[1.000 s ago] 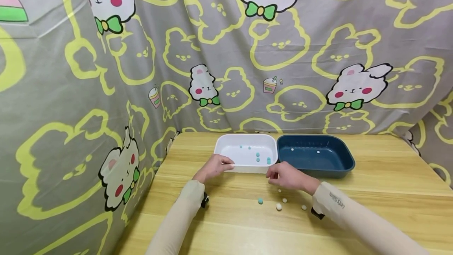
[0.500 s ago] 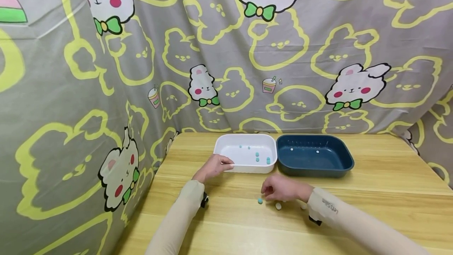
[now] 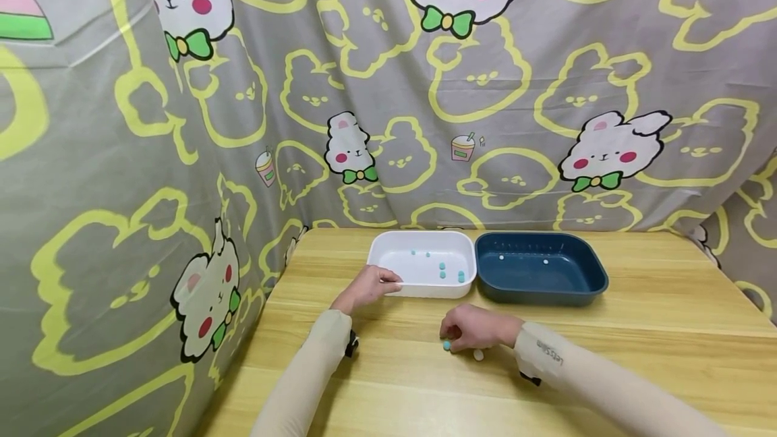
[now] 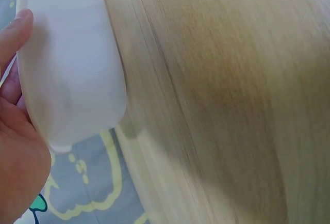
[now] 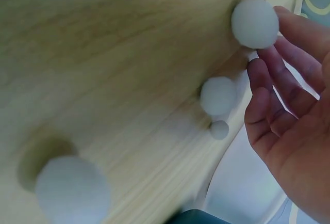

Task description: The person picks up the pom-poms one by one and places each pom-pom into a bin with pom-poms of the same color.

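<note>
My left hand (image 3: pixel 367 286) holds the near left rim of a white plastic bin (image 3: pixel 425 290). In the left wrist view the thumb of that hand (image 4: pixel 20 146) lies on the bin's wall (image 4: pixel 72 69), with the other fingers partly hidden. My right hand (image 3: pixel 476 326) is low over the table, thumb and forefinger closed about a small teal ball (image 3: pixel 446 345). A white ball (image 3: pixel 479 355) lies beside the thumb. In the right wrist view several pale balls sit by the right hand (image 5: pixel 294 100); one ball (image 5: pixel 255 22) covers the thumb and forefinger tips.
A dark blue bin (image 3: pixel 540 295) stands against the white bin's right side, with two small white balls inside. Several teal balls (image 3: pixel 442 266) lie in the white bin. Behind the wooden table (image 3: pixel 388 383) hangs a patterned grey curtain (image 3: pixel 388 86).
My right hand has moved from the white bin's near right corner toward me, down to the teal ball, covering some white balls. My left hand has stayed on the rim.
</note>
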Motion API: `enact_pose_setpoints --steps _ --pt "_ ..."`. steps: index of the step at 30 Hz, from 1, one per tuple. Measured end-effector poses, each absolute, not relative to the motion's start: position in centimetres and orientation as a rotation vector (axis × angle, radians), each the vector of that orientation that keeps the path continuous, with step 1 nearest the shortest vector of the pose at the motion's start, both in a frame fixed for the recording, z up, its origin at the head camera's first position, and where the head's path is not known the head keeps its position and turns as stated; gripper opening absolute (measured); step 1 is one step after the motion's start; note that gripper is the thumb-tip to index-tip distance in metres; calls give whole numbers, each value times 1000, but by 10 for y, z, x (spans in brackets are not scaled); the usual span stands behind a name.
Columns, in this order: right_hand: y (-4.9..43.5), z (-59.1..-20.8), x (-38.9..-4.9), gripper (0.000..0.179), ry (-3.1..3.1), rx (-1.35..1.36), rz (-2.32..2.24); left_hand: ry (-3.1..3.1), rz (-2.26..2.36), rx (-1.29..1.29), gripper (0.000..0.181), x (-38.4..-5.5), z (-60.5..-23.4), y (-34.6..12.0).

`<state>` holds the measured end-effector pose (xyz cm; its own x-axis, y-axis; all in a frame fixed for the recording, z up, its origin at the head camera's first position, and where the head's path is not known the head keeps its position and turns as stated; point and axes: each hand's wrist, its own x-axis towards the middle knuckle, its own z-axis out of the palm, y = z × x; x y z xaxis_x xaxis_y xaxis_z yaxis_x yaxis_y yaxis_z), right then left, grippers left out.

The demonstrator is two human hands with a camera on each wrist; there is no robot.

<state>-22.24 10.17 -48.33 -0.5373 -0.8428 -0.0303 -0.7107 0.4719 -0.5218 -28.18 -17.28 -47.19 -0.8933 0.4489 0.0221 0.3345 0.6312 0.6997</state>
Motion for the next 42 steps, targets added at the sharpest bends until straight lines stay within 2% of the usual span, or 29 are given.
enact_pose_setpoints --steps 11,19,26,42 --pt "98 -488 -225 5 2445 -1357 -625 2701 1113 658 13 -282 -474 -173" --pt "98 -489 -227 12 2417 -1355 -628 2709 1099 665 12 -283 -472 -172" --pt "99 -488 -227 7 2404 -1435 -638 2712 1093 664 10 -281 -470 -172" --pt "109 -480 -229 9 2483 -1322 -727 2702 1103 643 9 -282 -470 -172"
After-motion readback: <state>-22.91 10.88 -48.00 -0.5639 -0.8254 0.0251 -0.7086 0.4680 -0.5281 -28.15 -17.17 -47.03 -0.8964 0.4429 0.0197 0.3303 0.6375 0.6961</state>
